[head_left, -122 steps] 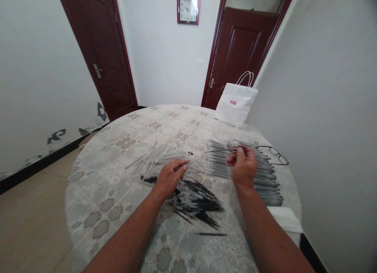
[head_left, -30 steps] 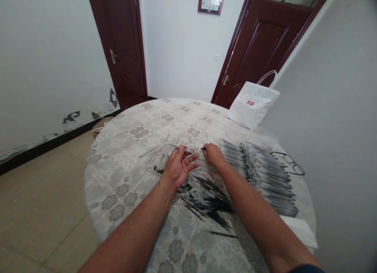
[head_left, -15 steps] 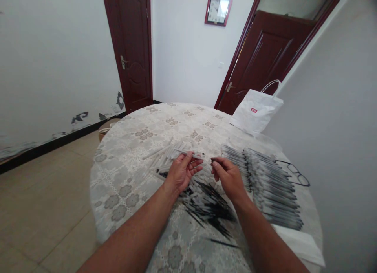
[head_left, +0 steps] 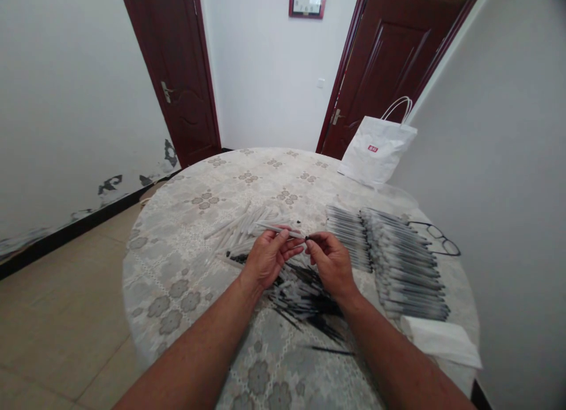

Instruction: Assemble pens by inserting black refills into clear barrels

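My left hand [head_left: 267, 258] pinches a pale pen barrel [head_left: 283, 230] between thumb and fingers, its narrow end pointing left. My right hand [head_left: 331, 261] is closed on a small black pen plug [head_left: 307, 238], which meets the barrel's right end; whether it sits inside cannot be seen. Beneath and in front of my hands lies a heap of black pen refills [head_left: 321, 301], partly hidden by my right wrist. Loose translucent barrels [head_left: 234, 230] are spread beyond my left hand. Several black plugs [head_left: 236, 256] lie beside my left wrist.
Rows of pens [head_left: 409, 268] lie stacked on the right, with eyeglasses [head_left: 437, 238] beside them. A white paper bag [head_left: 375, 150] stands at the back right of the round table [head_left: 177, 251]. A folded white cloth or paper [head_left: 440, 342] lies near the right edge.
My right hand has moved left and brought the black plug to the end of the barrel. The left hand keeps its hold. The camera view has tilted down slightly.
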A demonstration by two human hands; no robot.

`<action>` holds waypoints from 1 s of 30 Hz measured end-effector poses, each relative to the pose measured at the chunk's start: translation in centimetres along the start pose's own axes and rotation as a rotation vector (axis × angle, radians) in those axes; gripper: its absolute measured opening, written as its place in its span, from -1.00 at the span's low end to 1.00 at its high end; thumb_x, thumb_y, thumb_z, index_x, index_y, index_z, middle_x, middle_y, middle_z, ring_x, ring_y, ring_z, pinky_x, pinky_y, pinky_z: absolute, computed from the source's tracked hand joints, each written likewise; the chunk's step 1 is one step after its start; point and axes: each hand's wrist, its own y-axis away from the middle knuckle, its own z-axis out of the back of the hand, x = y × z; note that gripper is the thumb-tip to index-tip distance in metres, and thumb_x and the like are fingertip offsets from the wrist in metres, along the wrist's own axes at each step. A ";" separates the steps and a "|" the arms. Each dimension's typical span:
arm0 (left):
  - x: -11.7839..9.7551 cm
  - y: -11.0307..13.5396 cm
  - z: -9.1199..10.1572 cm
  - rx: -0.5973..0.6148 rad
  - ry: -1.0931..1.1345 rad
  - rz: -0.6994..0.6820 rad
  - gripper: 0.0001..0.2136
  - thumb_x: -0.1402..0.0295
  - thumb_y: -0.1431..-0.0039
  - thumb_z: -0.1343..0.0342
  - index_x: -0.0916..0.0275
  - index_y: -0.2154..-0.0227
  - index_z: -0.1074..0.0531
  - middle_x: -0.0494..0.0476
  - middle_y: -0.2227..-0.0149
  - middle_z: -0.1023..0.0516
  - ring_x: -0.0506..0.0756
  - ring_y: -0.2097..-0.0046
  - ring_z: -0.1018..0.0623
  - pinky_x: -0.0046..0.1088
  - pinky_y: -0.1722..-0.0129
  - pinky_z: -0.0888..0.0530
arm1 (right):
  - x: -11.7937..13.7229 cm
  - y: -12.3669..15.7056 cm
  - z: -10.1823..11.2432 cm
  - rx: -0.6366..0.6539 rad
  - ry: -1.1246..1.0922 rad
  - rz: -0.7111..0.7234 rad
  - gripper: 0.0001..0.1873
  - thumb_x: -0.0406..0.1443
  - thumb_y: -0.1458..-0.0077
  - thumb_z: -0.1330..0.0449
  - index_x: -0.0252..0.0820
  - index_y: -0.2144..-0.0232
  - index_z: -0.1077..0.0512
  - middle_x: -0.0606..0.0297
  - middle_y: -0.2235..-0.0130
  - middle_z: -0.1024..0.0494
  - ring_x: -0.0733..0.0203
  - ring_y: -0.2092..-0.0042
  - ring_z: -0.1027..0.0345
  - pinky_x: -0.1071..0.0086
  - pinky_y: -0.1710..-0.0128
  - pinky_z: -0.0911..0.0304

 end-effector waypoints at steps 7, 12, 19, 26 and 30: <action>0.2 0.0 0.0 0.006 -0.018 -0.005 -0.75 0.33 -0.12 -0.28 0.28 0.20 -0.39 0.23 0.17 -0.62 0.17 0.16 -0.65 -0.21 0.11 -0.57 | -0.1 -0.1 0.2 -0.004 0.041 0.022 -0.80 -0.17 -0.13 -0.25 -0.15 0.24 -0.45 0.32 0.34 -0.53 0.29 0.39 -0.37 0.43 0.42 -0.30; 0.3 -0.1 0.2 0.000 -0.031 -0.024 -0.75 0.31 -0.13 -0.28 0.29 0.20 -0.40 0.20 0.18 -0.62 0.14 0.19 -0.65 -0.22 0.11 -0.57 | -0.2 0.0 0.2 0.004 0.101 0.049 -0.79 -0.16 -0.13 -0.24 -0.15 0.24 -0.46 0.30 0.32 -0.56 0.28 0.38 -0.39 0.42 0.41 -0.30; 0.4 -0.2 0.4 0.003 -0.082 -0.016 -0.73 0.30 -0.10 -0.30 0.30 0.19 -0.44 0.21 0.19 -0.62 0.14 0.17 -0.64 -0.26 0.11 -0.56 | -0.4 0.1 0.4 -0.016 0.203 0.121 -0.81 -0.17 -0.15 -0.22 -0.14 0.23 -0.47 0.29 0.32 -0.55 0.23 0.33 -0.40 0.36 0.30 -0.33; 0.2 -0.1 0.1 -0.022 -0.116 0.027 -0.73 0.33 -0.06 -0.32 0.32 0.21 -0.46 0.20 0.25 -0.63 0.15 0.22 -0.65 -0.29 0.20 -0.59 | 0.0 0.0 0.6 -0.021 0.281 0.253 -0.85 -0.21 -0.17 -0.20 -0.13 0.24 -0.48 0.27 0.28 -0.55 0.20 0.26 -0.42 0.36 0.23 -0.33; 0.0 0.0 0.1 -0.015 -0.124 0.035 -0.73 0.34 -0.03 -0.35 0.33 0.23 -0.47 0.18 0.29 -0.62 0.13 0.25 -0.64 -0.29 0.20 -0.59 | 0.0 0.0 0.9 0.007 0.302 0.169 -0.80 -0.15 -0.20 -0.19 -0.13 0.22 -0.47 0.29 0.32 -0.56 0.22 0.33 -0.42 0.39 0.30 -0.30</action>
